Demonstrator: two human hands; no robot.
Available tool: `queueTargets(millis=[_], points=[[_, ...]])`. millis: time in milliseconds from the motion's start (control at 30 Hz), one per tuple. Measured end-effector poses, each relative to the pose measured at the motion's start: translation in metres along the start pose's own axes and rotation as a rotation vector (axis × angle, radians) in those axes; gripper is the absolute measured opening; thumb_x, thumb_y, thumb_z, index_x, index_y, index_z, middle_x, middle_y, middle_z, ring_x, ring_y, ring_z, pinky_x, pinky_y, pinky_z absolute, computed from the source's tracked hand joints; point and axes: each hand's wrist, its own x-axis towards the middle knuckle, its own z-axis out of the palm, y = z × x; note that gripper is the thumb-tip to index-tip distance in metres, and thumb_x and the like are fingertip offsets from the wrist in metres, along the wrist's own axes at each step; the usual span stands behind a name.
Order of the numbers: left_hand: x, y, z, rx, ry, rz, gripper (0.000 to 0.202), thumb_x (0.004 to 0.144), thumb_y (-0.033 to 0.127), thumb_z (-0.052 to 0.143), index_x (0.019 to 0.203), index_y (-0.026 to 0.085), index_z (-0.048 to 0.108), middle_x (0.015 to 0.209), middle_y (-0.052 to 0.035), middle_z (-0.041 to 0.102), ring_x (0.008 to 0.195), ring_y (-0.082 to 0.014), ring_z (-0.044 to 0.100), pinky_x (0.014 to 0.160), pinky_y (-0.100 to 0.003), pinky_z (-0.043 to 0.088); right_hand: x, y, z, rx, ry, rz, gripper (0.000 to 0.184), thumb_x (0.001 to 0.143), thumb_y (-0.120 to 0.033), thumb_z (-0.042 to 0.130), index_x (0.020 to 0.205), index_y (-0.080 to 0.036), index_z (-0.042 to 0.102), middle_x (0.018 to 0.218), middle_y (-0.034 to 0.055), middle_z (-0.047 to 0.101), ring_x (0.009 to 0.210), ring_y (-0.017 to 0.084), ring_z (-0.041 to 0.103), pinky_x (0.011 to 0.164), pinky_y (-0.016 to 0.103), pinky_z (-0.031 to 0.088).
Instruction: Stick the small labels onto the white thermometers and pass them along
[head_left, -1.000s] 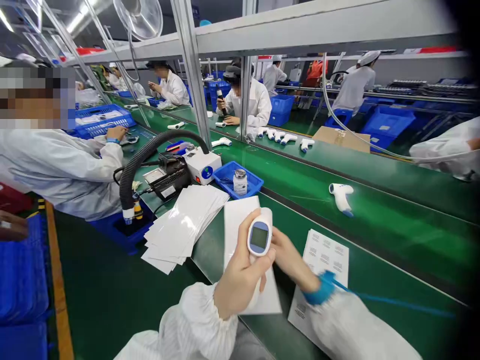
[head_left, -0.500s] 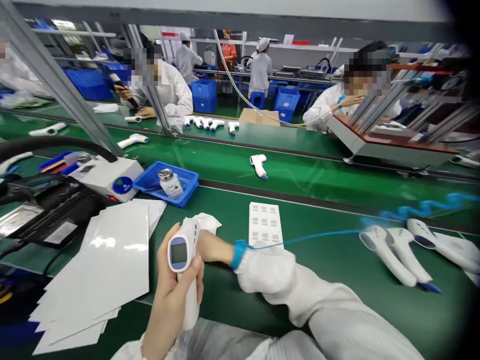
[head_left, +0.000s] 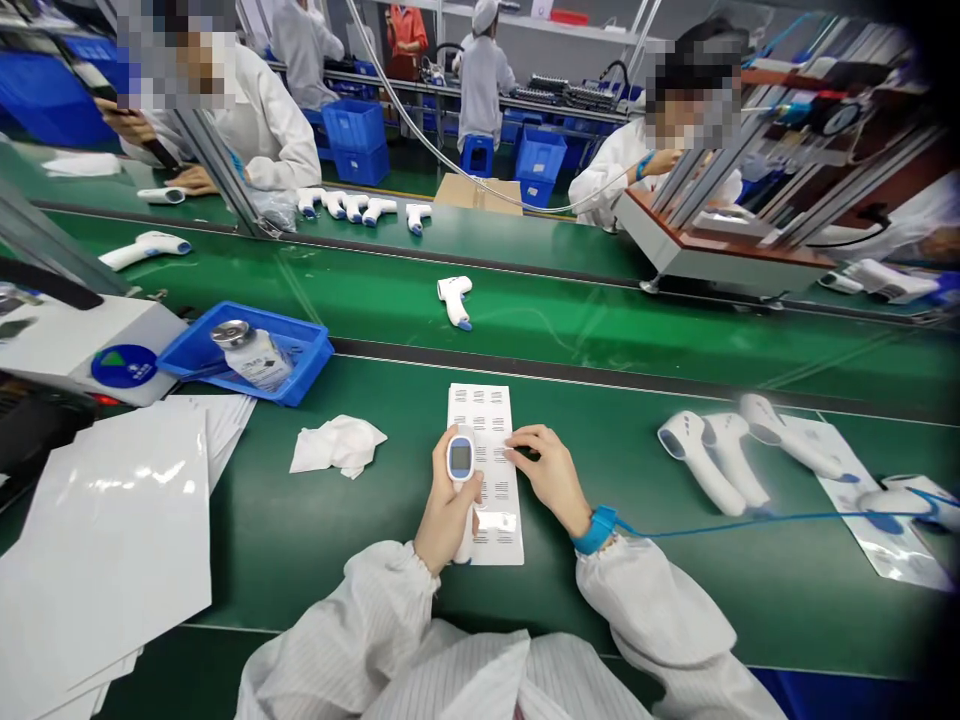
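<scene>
My left hand (head_left: 447, 512) is wrapped round a white thermometer gun (head_left: 461, 468), held upright with its small blue screen facing me. It hovers over the left edge of a white label sheet (head_left: 489, 420) lying on the green table. My right hand (head_left: 550, 473) rests on the sheet's right side, its fingertips pinched at a label; whether one is lifted I cannot tell. A blue wrist strap (head_left: 596, 530) with a coiled blue cord circles my right wrist.
A crumpled white cloth (head_left: 337, 445) lies left of the sheet. A blue tray (head_left: 304, 368) holding a bottle (head_left: 251, 353), a white machine (head_left: 71, 345) and stacked white sheets (head_left: 105, 540) are at left. Three thermometer guns (head_left: 739, 455) lie at right. One gun (head_left: 454, 299) rides the conveyor. Other workers sit opposite.
The view has swung right and downward. My left hand brought the thermometer gun over the label sheet, and my right hand left the white cloth and now rests on the sheet.
</scene>
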Motion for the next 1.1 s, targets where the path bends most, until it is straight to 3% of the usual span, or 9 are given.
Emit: queueTargets(millis=[233, 367, 467, 567, 700, 767, 900, 1100], points=[[0.014, 0.0, 0.004, 0.084, -0.014, 0.014, 0.072, 0.089, 0.041, 0.054, 0.148, 0.034, 0.014, 0.076, 0.0021, 0.053, 0.052, -0.011, 0.047, 0.043, -0.021, 0.045, 0.013, -0.002, 0.002, 0.054, -0.035, 0.004, 0.011, 0.084, -0.023, 0.062, 0.081, -0.025, 0.072, 0.096, 0.0044, 0.068, 0.094, 0.024, 0.058, 0.085, 0.042, 0.046], [0.014, -0.002, 0.004, 0.142, 0.003, 0.05, 0.069, 0.089, 0.04, 0.053, 0.148, 0.032, 0.018, 0.104, -0.0062, 0.061, 0.076, -0.0177, 0.061, 0.064, -0.03, 0.055, 0.02, -0.006, 0.002, 0.017, -0.068, -0.014, 0.009, 0.081, -0.02, 0.063, 0.074, -0.023, 0.068, 0.092, 0.0038, 0.066, 0.092, 0.023, 0.057, 0.088, 0.042, 0.044], [0.014, -0.003, 0.005, 0.149, 0.006, 0.076, 0.067, 0.089, 0.038, 0.053, 0.148, 0.032, 0.02, 0.123, -0.0084, 0.057, 0.095, -0.0221, 0.063, 0.08, -0.037, 0.055, 0.013, -0.016, -0.003, -0.089, -0.093, -0.139, 0.011, 0.079, -0.015, 0.063, 0.071, -0.022, 0.063, 0.092, 0.0042, 0.066, 0.093, 0.023, 0.056, 0.086, 0.042, 0.043], [0.015, -0.004, 0.005, 0.142, 0.023, 0.142, 0.064, 0.09, 0.036, 0.054, 0.146, 0.03, 0.025, 0.139, -0.0085, 0.048, 0.116, -0.0249, 0.056, 0.097, -0.041, 0.049, -0.006, -0.035, -0.016, -0.078, -0.238, -0.278, 0.013, 0.081, -0.013, 0.058, 0.073, -0.022, 0.061, 0.089, 0.0037, 0.067, 0.087, 0.021, 0.058, 0.08, 0.038, 0.044], [0.015, -0.003, 0.006, 0.12, 0.005, 0.21, 0.06, 0.09, 0.032, 0.054, 0.143, 0.029, 0.028, 0.15, -0.0059, 0.036, 0.13, -0.0244, 0.045, 0.111, -0.041, 0.036, -0.02, -0.062, -0.031, 0.284, -0.519, -0.115, 0.012, 0.08, -0.013, 0.058, 0.073, -0.023, 0.06, 0.083, 0.0006, 0.066, 0.07, 0.015, 0.061, 0.063, 0.027, 0.049], [0.015, -0.002, 0.006, 0.082, -0.02, 0.181, 0.063, 0.09, 0.033, 0.056, 0.144, 0.029, 0.025, 0.149, -0.0072, 0.038, 0.125, -0.0253, 0.05, 0.107, -0.042, 0.041, -0.015, -0.07, -0.03, 0.353, -0.455, -0.047, 0.01, 0.08, -0.016, 0.061, 0.073, -0.022, 0.061, 0.09, 0.0022, 0.066, 0.077, 0.015, 0.063, 0.064, 0.026, 0.05], [0.014, -0.001, 0.006, 0.07, -0.038, 0.092, 0.071, 0.087, 0.031, 0.058, 0.147, 0.032, 0.02, 0.148, -0.0097, 0.039, 0.109, -0.027, 0.061, 0.089, -0.043, 0.053, 0.007, -0.075, -0.019, 0.268, -0.179, -0.069, 0.007, 0.079, -0.018, 0.064, 0.073, -0.022, 0.064, 0.107, 0.0045, 0.062, 0.104, 0.021, 0.059, 0.089, 0.034, 0.046], [0.016, -0.002, 0.005, 0.159, -0.018, 0.16, 0.07, 0.084, 0.018, 0.055, 0.146, 0.029, 0.024, 0.154, -0.0067, 0.03, 0.135, -0.0275, 0.04, 0.109, -0.044, 0.038, 0.023, -0.081, -0.013, 0.298, -0.169, -0.082, 0.009, 0.078, -0.017, 0.063, 0.072, -0.023, 0.063, 0.1, 0.0028, 0.068, 0.099, 0.02, 0.063, 0.091, 0.035, 0.046]])
